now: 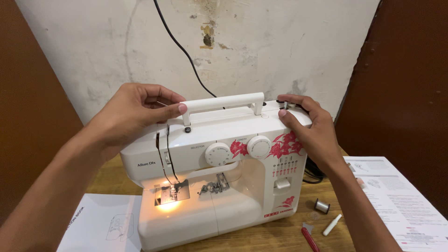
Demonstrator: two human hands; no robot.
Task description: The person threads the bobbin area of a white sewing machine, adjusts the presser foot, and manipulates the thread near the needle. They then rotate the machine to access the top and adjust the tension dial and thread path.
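1. Nearest to the camera, at the bottom left, lies a white instruction booklet [100, 224] on the wooden table [280, 233].
2. Left hand [133, 112] sits on top of the white sewing machine [210, 172], at its left end. Its fingers are curled close together, and they look pinched on a thin thread [166, 151]. I cannot see the thread inside the fingers, so I am not sure.
3. That thread runs down the front of the machine to the needle [171, 189], where a small lamp glows.
4. Carry handle [223, 103] stands between the two hands.
5. Right hand [308, 126] rests on the top right corner. Its fingertips touch a small bobbin [285, 105] on the winder pin, and they are close together.
6. I think the step is threading the top of the machine. The next move needs a gentle, steady pull so the thread stays in its guides.
7. Right of the machine lie a small spool [322, 205], a red seam ripper [310, 238], a white stick-shaped tool [332, 225] and a printed sheet [401, 200].
8. Room is tight at the back, because the wall is just behind the machine. A black cable [179, 46] hangs there. Brown panels close in both sides. The front of the table has more open space.
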